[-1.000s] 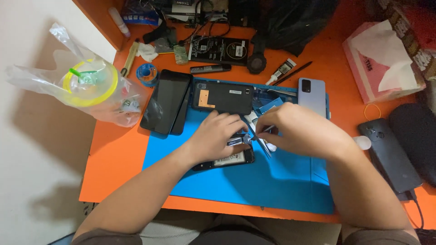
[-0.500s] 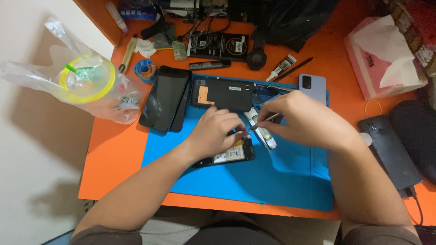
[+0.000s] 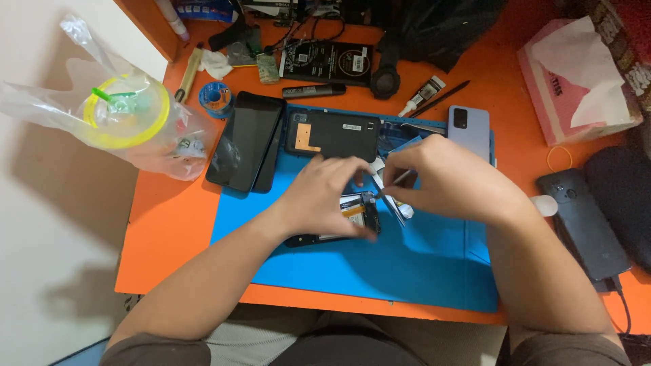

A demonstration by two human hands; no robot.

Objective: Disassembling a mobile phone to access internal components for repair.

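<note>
Both hands sit a bit lower on the mat now, and the view has shifted so the cup in the bag looks closer to the left edge. The left hand (image 3: 325, 193) presses down on an open phone (image 3: 339, 220), with its fingers closed over the top of it. That phone lies on the blue mat (image 3: 380, 271), near the middle, partly hidden under the hand. The right hand (image 3: 447, 179) is pinched shut on a thin tool (image 3: 400, 179), and the tip points down at the open phone.

Just above the hands lies a black back cover (image 3: 332, 133). A dark phone (image 3: 245, 140) rests on the left edge of the mat. A light blue phone (image 3: 468, 130) lies on the mat's upper right part. On the orange table (image 3: 169, 224), far left, a plastic bag (image 3: 47, 108) holds a cup with a yellow lid (image 3: 125, 108). A pink tissue box (image 3: 576, 81) stands at the far right.
</note>
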